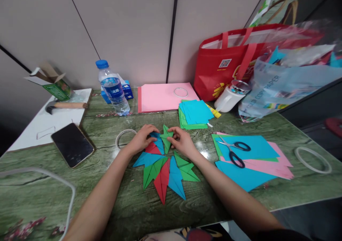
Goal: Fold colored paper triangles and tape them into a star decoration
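On the table in front of me, folded paper pieces in blue, green and red fan out in a partial ring, among them a red piece [162, 184] and a blue piece [176, 180] near its lower side. My right hand [183, 141] pinches the edge of a folded green piece [167, 139] at the top of the ring. My left hand [143, 138] rests its fingers on a folded blue piece [157, 143] just left of the green one. A red piece [153, 148] shows partly beneath that hand. At the ring's right lies another green piece [187, 168].
Black-handled scissors [235, 152] lie on coloured sheets at right. Stacked blue and green squares [196, 112] sit behind my hands, near a mug [229, 98] and red bag [213, 70]. A phone [72, 144], hammer [66, 105] and water bottle [113, 89] stand or lie leftward.
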`<state>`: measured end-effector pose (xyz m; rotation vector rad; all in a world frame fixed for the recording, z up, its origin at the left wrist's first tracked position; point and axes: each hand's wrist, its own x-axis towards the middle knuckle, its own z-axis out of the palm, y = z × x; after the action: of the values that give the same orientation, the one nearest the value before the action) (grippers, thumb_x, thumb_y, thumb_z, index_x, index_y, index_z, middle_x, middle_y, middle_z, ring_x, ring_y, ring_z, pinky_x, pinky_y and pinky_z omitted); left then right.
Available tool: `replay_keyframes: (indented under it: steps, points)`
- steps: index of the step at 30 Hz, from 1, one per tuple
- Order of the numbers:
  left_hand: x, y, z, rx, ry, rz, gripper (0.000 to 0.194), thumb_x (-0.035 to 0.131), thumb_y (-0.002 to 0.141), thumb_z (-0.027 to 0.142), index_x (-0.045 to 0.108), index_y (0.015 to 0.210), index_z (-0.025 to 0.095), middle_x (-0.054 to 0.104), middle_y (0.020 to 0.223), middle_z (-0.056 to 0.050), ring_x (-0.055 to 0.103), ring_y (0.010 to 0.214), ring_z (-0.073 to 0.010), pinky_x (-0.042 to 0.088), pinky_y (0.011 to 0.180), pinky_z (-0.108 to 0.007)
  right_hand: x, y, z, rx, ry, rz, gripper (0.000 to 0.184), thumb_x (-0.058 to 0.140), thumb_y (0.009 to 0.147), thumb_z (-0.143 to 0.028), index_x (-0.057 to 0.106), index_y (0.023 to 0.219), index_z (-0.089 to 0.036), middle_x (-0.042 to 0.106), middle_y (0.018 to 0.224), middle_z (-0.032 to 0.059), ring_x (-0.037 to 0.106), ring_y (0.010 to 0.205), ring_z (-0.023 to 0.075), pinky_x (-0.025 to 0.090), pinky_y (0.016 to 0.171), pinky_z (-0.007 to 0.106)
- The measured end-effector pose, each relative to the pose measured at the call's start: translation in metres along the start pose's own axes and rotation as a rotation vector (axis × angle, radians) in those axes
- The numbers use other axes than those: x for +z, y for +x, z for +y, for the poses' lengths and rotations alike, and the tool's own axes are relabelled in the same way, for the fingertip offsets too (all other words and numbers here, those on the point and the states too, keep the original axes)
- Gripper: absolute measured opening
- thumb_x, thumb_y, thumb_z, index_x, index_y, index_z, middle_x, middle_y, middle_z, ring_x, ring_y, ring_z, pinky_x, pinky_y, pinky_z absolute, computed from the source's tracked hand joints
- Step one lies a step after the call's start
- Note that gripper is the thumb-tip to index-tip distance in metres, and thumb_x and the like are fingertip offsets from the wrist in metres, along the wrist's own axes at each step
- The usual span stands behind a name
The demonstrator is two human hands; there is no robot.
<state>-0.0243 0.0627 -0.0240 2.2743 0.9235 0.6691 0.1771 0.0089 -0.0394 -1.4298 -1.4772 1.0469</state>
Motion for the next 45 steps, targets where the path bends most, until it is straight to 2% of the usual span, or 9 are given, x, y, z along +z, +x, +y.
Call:
replay_keyframes:
  steps: [5, 9, 18, 32, 36, 42, 45]
  points:
    - [0.003, 0.001, -0.002, -0.052, -0.013, 0.185, 0.006, 0.057, 0.079, 0.014, 0.055, 0.084, 0.017, 0.057, 0.077, 0.0, 0.053, 0.072, -0.0137, 0.044, 0.068, -0.026, 0.0, -0.001, -0.002, 0.005, -0.005, 0.011, 0.024, 0.059, 0.074, -0.022, 0.054, 0.098, -0.019, 0.046, 0.058, -0.008, 0.057, 0.043, 0.0115, 0.042, 0.04, 0.021]
    - [0.004, 0.001, -0.002, 0.038, 0.058, 0.172, 0.007, 0.054, 0.081, 0.012, 0.056, 0.076, 0.017, 0.057, 0.079, -0.002, 0.055, 0.076, -0.0147, 0.045, 0.072, -0.028, -0.001, -0.001, -0.003, -0.018, -0.04, 0.01, 0.023, 0.059, 0.074, -0.02, 0.055, 0.097, -0.019, 0.047, 0.057, -0.0082, 0.058, 0.043, 0.0113, 0.041, 0.042, 0.021]
    - [0.009, -0.002, -0.006, 0.13, 0.144, 0.158, 0.011, 0.05, 0.087, 0.016, 0.06, 0.089, 0.018, 0.062, 0.09, -0.005, 0.056, 0.089, -0.0173, 0.046, 0.082, -0.032, -0.001, -0.002, -0.003, -0.02, -0.05, 0.022, 0.023, 0.059, 0.075, -0.021, 0.054, 0.098, -0.02, 0.049, 0.057, -0.008, 0.059, 0.044, 0.0124, 0.043, 0.044, 0.022]
    - [0.009, 0.006, 0.003, -0.052, 0.074, 0.118, 0.01, 0.052, 0.083, 0.015, 0.062, 0.08, 0.018, 0.064, 0.08, -0.003, 0.054, 0.082, -0.0187, 0.044, 0.076, -0.033, 0.0, -0.003, -0.001, -0.019, -0.018, 0.027, 0.026, 0.062, 0.073, -0.025, 0.053, 0.097, -0.02, 0.051, 0.059, -0.0061, 0.06, 0.047, 0.0136, 0.046, 0.043, 0.024]
    - [0.012, 0.009, 0.004, -0.115, 0.073, 0.159, 0.007, 0.055, 0.08, 0.013, 0.06, 0.078, 0.017, 0.063, 0.078, -0.002, 0.054, 0.079, -0.0182, 0.043, 0.074, -0.031, 0.0, -0.003, 0.001, -0.015, 0.008, 0.05, 0.027, 0.062, 0.072, -0.027, 0.054, 0.096, -0.02, 0.051, 0.059, -0.0053, 0.058, 0.049, 0.0135, 0.05, 0.044, 0.025]
    - [0.015, 0.01, 0.004, -0.1, 0.094, 0.175, 0.008, 0.056, 0.079, 0.013, 0.059, 0.074, 0.017, 0.061, 0.073, -0.001, 0.054, 0.077, -0.0176, 0.043, 0.075, -0.031, -0.001, -0.001, 0.004, -0.007, -0.002, 0.051, 0.027, 0.062, 0.071, -0.026, 0.054, 0.096, -0.02, 0.051, 0.058, -0.0056, 0.058, 0.05, 0.0135, 0.053, 0.045, 0.026]
    - [0.018, 0.009, 0.004, -0.072, 0.135, 0.18, 0.008, 0.055, 0.081, 0.015, 0.061, 0.076, 0.017, 0.06, 0.079, -0.003, 0.054, 0.081, -0.0182, 0.044, 0.076, -0.032, -0.001, -0.001, 0.004, -0.003, -0.003, 0.041, 0.027, 0.062, 0.072, -0.027, 0.054, 0.096, -0.02, 0.052, 0.058, -0.0058, 0.058, 0.048, 0.0135, 0.052, 0.045, 0.026]
